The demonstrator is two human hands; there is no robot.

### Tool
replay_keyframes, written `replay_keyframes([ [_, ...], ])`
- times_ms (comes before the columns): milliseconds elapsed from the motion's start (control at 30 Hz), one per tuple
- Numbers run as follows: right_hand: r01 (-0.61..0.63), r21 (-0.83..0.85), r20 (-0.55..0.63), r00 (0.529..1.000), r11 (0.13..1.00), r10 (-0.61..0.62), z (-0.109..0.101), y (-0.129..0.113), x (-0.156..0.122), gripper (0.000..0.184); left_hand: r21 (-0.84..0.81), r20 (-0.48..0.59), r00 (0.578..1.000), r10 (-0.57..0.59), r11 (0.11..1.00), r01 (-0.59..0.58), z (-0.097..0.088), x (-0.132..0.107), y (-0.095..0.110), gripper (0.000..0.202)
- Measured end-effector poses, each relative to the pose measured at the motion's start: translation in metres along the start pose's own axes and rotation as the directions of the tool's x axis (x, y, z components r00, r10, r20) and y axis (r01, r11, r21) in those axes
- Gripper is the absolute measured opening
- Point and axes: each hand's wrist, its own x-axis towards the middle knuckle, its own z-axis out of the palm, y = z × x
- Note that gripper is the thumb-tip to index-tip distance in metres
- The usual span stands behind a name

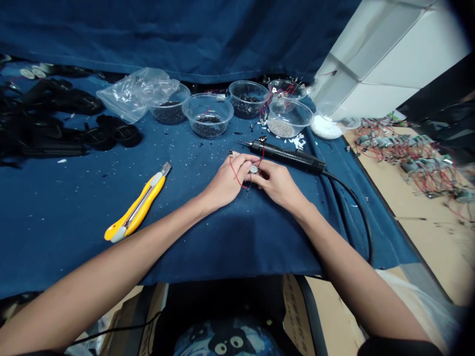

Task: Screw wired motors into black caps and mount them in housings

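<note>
An electronics workshop: a soldering iron (285, 155), bowls of parts (208, 115), wired modules (404, 158)

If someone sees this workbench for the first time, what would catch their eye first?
The yellow utility knife on the blue cloth stands out first, beside the left hand. Farther back, clear plastic bowls form a row, and a black soldering iron lies just beyond the right hand.

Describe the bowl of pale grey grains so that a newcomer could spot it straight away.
On the blue cloth, find the row of clear bowls beyond the person's right hand. The one you want sits at the front right of the row, near a white heap. The bowls to its left hold black bits, but this one holds pale grey grains.
</note>
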Motion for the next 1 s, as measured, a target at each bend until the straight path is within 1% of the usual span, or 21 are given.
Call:
replay_keyframes([
  [67,-0.017,0.008,0.006,1.0,1.0,0.017,0.0,-0.001,0.0,0.024,-0.076,0.046,0.999,-0.003,0.997,0.007,-0.002,-0.001,0.0,0.029],
  [133,0.008,0.004,0.018,1.0,1.0,-0.008,0.0,-0.002,-0.001,0.018,-0.118,0.068,0.998,-0.011,0.993,0.019,-0.003,-0.002,0.001,0.032],
  [233,0.085,0.026,0.067,0.994,0.996,-0.087,0.0,-0.005,-0.002,0.009,-0.022,0.016,1.0,-0.026,0.999,0.026,-0.002,-0.001,0.003,0.029],
  [300,0.109,0.036,0.106,0.988,0.993,-0.112,-0.001,-0.007,-0.003,0.011,0.008,-0.003,0.998,-0.057,0.998,0.057,0.0,0.001,0.003,0.027],
  [400,0.092,0.018,0.123,0.988,0.996,-0.093,-0.005,-0.008,-0.005,0.018,-0.038,0.045,0.992,-0.115,0.992,0.117,-0.001,0.004,0.004,0.034],
  [467,0.075,0.009,0.097,0.992,0.997,-0.076,-0.007,-0.008,-0.006,0.021,-0.076,0.087,0.989,-0.121,0.989,0.128,-0.004,0.006,0.006,0.041],
  [533,0.059,0.003,0.047,0.997,0.998,-0.059,-0.008,-0.007,-0.006,0.025,-0.162,0.127,0.985,-0.118,0.977,0.138,-0.008,0.007,0.007,0.043],
  [600,0.03,0.007,-0.04,0.999,1.0,-0.03,-0.008,-0.006,-0.005,0.035,-0.265,0.183,0.974,-0.13,0.948,0.176,-0.012,0.007,0.008,0.034],
  [667,-0.011,0.026,-0.154,0.988,1.0,0.015,-0.009,-0.004,-0.004,0.044,-0.335,0.239,0.961,-0.139,0.917,0.216,-0.015,0.007,0.011,0.02],
  [733,-0.043,0.048,-0.238,0.97,0.998,0.053,-0.012,-0.002,-0.003,0.046,-0.373,0.269,0.952,-0.148,0.895,0.245,-0.016,0.006,0.015,0.013],
  [800,-0.053,0.06,-0.273,0.96,0.997,0.067,-0.014,-0.001,-0.003,0.042,-0.389,0.273,0.945,-0.179,0.878,0.278,-0.017,0.006,0.021,0.012],
  [900,-0.034,0.056,-0.282,0.958,0.998,0.049,-0.016,-0.002,-0.003,0.037,-0.384,0.277,0.936,-0.217,0.868,0.315,-0.016,0.006,0.029,0.009],
  [967,-0.014,0.05,-0.29,0.957,0.999,0.028,-0.015,-0.005,-0.004,0.034,-0.395,0.255,0.945,-0.204,0.87,0.294,-0.015,0.005,0.032,0.008],
  [1000,-0.003,0.052,-0.301,0.953,0.999,0.018,-0.015,-0.007,-0.004,0.033,-0.4,0.222,0.957,-0.186,0.878,0.263,-0.014,0.004,0.032,0.008],
])
